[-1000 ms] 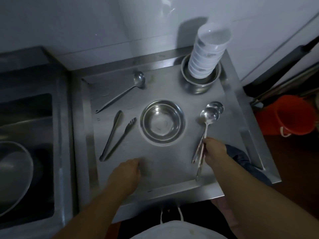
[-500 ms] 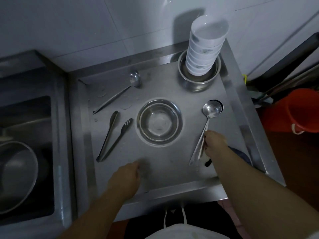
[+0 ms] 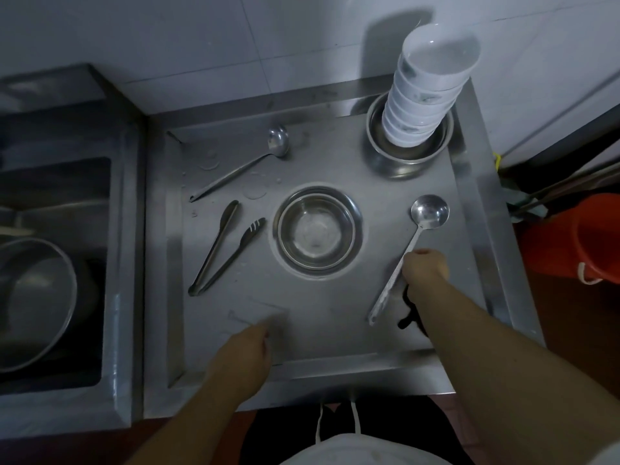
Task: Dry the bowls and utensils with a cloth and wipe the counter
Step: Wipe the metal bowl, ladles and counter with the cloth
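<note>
Over at the left of the steel counter a long-handled steel ladle lies slanted, bowl up toward the wall, and below it a pair of dark steel tongs points the same way, hinge end nearest the person. The left hand hovers at the front edge with loosely curled fingers, holding nothing that I can see. Midway sits the round shallow steel bowl, upright. Behind it to the right, a stack of white bowls leans in a steel basin. The right hand grips the shaft of a second steel ladle, whose long axis runs from its bowl, up and right, down-left to the handle tip. A dark cloth shows just under that wrist, so I'd judge the right hand nearest for drying.
</note>
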`<state>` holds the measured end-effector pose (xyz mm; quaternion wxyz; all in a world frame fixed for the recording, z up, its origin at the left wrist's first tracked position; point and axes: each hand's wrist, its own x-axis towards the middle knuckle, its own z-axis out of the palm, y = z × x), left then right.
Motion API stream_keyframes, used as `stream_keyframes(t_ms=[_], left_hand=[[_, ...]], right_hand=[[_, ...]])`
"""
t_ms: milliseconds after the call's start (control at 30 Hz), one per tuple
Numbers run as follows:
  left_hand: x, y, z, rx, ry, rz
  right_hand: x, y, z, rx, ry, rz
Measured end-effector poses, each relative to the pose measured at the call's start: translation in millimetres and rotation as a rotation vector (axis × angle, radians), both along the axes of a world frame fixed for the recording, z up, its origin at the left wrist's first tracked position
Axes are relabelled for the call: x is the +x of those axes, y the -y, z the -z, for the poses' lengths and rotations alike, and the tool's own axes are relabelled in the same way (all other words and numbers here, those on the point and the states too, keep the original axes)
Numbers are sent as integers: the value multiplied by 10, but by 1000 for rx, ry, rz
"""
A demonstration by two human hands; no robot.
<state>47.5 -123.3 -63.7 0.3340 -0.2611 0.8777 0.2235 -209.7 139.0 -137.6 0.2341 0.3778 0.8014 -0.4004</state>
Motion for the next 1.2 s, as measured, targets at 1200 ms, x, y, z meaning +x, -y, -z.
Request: stream_keyframes(t_ms=[1200], left_hand=[[-814, 1458, 487, -285, -79, -27]], right_hand=[[1208, 623, -295, 175, -76, -487]])
